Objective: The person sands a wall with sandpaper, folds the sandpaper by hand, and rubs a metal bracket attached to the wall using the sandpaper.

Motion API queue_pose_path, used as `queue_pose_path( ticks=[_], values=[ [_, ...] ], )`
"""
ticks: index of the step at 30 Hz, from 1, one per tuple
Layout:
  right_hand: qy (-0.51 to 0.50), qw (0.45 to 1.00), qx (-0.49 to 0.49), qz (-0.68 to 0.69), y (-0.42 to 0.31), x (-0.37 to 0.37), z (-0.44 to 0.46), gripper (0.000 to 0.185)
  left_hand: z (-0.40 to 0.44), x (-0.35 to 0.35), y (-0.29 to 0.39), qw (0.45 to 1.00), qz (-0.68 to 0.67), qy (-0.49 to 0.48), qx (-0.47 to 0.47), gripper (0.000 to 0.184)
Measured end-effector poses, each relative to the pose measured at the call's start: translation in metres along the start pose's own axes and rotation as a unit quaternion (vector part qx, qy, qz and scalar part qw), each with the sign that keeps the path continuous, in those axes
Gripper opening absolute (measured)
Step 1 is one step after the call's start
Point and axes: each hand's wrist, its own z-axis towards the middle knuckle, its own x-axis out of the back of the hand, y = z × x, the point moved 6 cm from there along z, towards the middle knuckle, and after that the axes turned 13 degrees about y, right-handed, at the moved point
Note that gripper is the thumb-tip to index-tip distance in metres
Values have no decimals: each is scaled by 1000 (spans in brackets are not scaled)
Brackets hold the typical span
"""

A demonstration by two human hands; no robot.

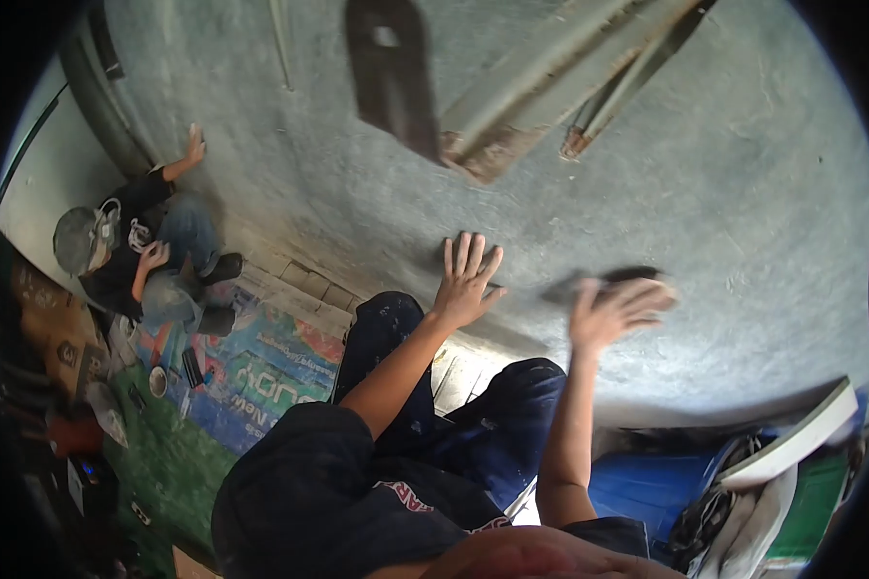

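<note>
My left hand point(467, 285) lies flat against the grey plastered wall point(724, 203), fingers spread and holding nothing. To its right, my right hand point(613, 314) is smeared by motion close to the same wall. Its fingers lie over a dark, flat pad-like thing point(635, 276) with a pale edge at the right. Blur and the fingers hide most of that pad, so its exact kind cannot be made out.
A rusty metal bracket point(512, 116) juts from the wall above my hands. Another person point(126, 241) sits at the left, one hand on the wall. A printed banner point(270, 372) covers the floor; a cup point(158, 381) stands there. A blue container point(647, 487) is at lower right.
</note>
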Motion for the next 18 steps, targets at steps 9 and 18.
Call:
queue_pose_path(
  ticks=[9, 18],
  values=[
    [-91, 982, 164, -6, -36, -2, 19, 91, -11, -2, 3, 999, -36, 12, 8, 91],
    [70, 934, -349, -19, 61, 25, 67, 96, -15, 0, 9, 994, -54, -89, -17, 91]
  ],
)
